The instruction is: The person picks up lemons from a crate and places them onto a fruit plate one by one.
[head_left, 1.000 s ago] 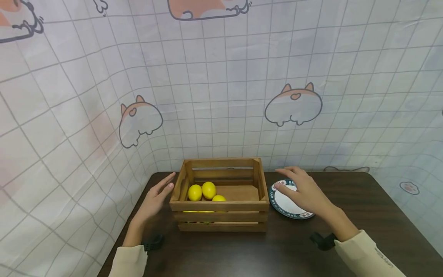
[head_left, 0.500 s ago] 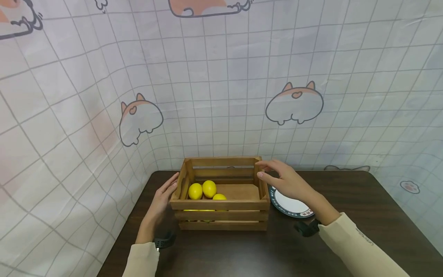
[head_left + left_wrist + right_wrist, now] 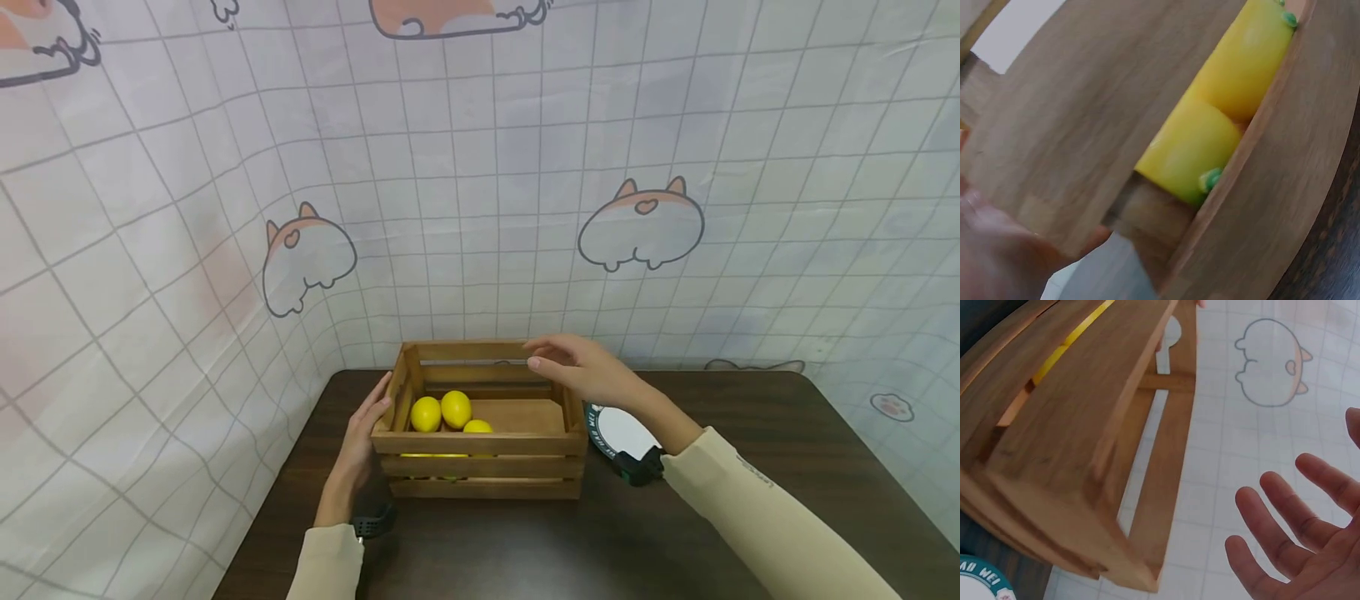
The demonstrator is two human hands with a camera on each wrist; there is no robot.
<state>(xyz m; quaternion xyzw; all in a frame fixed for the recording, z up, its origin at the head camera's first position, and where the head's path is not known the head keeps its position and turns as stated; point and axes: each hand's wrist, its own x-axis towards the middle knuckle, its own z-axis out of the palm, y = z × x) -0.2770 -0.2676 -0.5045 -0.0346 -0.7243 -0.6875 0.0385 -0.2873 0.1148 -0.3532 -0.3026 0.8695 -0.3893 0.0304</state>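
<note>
A slatted wooden crate (image 3: 480, 445) stands on the table with several yellow lemons (image 3: 456, 409) in its left half. In the left wrist view, two lemons (image 3: 1191, 150) with green stem ends show through a gap between the slats. My left hand (image 3: 358, 442) lies along the crate's left end, fingers straight, apparently touching the wood. Above the crate's right end hovers my right hand (image 3: 588, 371), holding nothing. Its fingers (image 3: 1272, 528) are spread and loosely bent in the right wrist view, apart from the crate.
A white plate (image 3: 626, 432) with a dark green lettered rim lies right of the crate, partly under my right forearm. The dark wooden table (image 3: 750, 433) runs back to a white gridded cloth (image 3: 480, 208) with cartoon dogs, hanging behind and at the left.
My right hand has moved left from over the plate to above the crate's right end. My left hand has come in against the crate's left end. The crate and lemons stay put.
</note>
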